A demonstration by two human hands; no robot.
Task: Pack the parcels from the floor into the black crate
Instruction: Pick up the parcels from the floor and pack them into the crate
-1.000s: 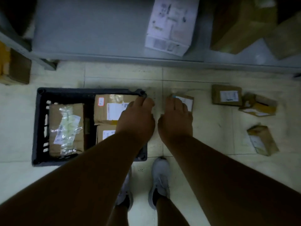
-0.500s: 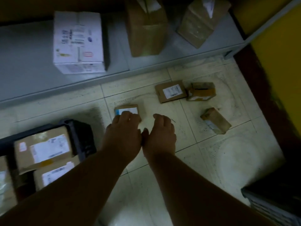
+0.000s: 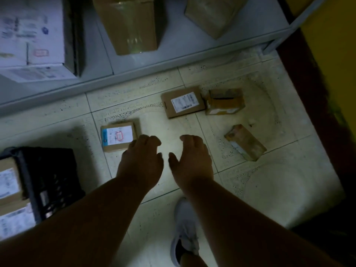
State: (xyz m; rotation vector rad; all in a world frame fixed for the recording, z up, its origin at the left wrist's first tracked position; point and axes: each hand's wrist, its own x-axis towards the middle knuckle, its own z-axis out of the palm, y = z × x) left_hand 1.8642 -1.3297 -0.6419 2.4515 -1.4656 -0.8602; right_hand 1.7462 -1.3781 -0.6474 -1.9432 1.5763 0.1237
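At the left edge of the frame we see the black crate (image 3: 48, 182) on the floor (image 3: 269, 189), with labelled cardboard parcels (image 3: 9, 185) already inside it; their print is too blurred to read. Four parcels lie on the tiles: a small box (image 3: 118, 135) at centre left whose white label carries a blue strip and a red stamp outline, illegible; a flat box (image 3: 183, 102) with a white barcode label in the upper middle, touching a taped box (image 3: 224, 101) to its right; and a tilted box (image 3: 245, 142) at centre right. Our left hand (image 3: 141, 160) hovers with loosely curled fingers just beside the small box, holding nothing; our right hand (image 3: 192, 158) hangs likewise, empty. Along the top, a grey shelf (image 3: 173, 60) carries a white printed carton (image 3: 32, 37) and two brown cartons (image 3: 133, 24).
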